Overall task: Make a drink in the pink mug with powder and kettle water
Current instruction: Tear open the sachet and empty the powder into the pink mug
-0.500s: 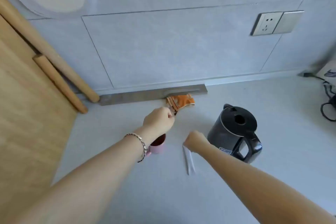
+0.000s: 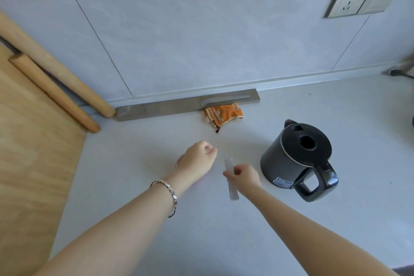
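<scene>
Pinching a white sachet (image 2: pixel 230 178), the right hand (image 2: pixel 245 175) hovers at nine o'clock of the black kettle (image 2: pixel 291 161). The left hand (image 2: pixel 198 159) curls its grip; whether it holds anything, I cannot tell.

Bright, even daylight; soft shadows; wide-angle edge distortion; slight blur.

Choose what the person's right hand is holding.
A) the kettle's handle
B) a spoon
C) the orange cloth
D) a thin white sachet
D: the right hand pinches the thin white sachet, while the kettle stands untouched beside it and the orange cloth lies back by the wall.
</scene>
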`<state>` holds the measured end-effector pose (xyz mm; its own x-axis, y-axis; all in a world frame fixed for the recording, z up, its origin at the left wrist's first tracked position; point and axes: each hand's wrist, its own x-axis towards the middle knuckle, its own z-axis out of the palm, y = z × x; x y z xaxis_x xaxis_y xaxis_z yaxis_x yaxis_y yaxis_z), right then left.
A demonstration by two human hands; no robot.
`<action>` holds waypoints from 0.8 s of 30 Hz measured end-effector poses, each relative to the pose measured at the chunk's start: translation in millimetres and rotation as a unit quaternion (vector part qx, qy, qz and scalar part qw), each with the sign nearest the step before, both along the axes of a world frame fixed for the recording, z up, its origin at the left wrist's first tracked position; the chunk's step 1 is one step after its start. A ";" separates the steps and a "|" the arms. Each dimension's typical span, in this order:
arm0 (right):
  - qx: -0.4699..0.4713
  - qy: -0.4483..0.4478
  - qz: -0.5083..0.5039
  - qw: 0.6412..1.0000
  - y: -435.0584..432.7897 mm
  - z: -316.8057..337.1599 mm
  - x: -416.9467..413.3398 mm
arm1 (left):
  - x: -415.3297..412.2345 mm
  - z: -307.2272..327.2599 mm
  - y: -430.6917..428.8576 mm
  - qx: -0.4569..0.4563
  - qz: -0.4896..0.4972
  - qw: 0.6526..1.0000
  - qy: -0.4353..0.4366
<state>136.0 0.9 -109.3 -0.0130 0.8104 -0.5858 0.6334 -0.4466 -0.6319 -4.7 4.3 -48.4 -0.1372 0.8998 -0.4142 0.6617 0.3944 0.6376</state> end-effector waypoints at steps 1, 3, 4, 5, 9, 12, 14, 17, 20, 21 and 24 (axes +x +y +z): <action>0.031 0.045 -0.013 0.998 0.2 13.4 0.1 | 1.9 1.5 -0.1 0.003 0.015 0.999 -0.032; 0.077 0.123 -0.012 0.989 -1.0 44.5 0.7 | 6.9 8.4 -1.0 0.016 0.036 0.993 -0.114; 0.089 0.156 -0.008 0.984 -1.8 58.1 1.2 | 8.3 13.2 -1.6 0.035 0.034 0.989 -0.139; 0.098 0.177 -0.003 0.979 -1.7 68.9 2.1 | 8.6 17.5 -2.0 0.061 0.027 0.987 -0.148; 0.127 0.193 0.011 0.973 -2.7 90.7 5.2 | 10.4 35.9 -7.9 0.106 0.068 0.960 -0.249; 0.149 0.189 0.020 0.970 -6.4 95.6 7.1 | 6.1 45.8 -10.2 0.126 0.063 0.949 -0.281; 0.169 0.180 0.030 0.969 -10.2 97.7 8.1 | 2.7 49.2 -11.1 0.139 0.037 0.952 -0.270; 0.170 0.147 0.080 0.971 -16.1 97.0 8.3 | 2.4 53.3 -13.5 0.153 0.041 0.950 -0.269; 0.140 0.132 0.094 0.977 -17.8 95.4 10.5 | 6.9 55.3 -15.4 0.156 0.075 0.944 -0.280; 0.140 0.125 0.092 0.978 -18.0 96.0 11.9 | 8.6 56.2 -15.2 0.155 0.086 0.942 -0.285; 0.149 0.111 0.084 0.979 -18.5 100.3 15.0 | 12.0 57.5 -15.5 0.148 0.109 0.933 -0.310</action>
<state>151.0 -17.6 -9.0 -0.2610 0.9204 -0.2912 0.5140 -0.1228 -0.8490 7.3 -11.2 9.1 -0.1468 0.9662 -0.2117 0.0538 0.2215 0.9737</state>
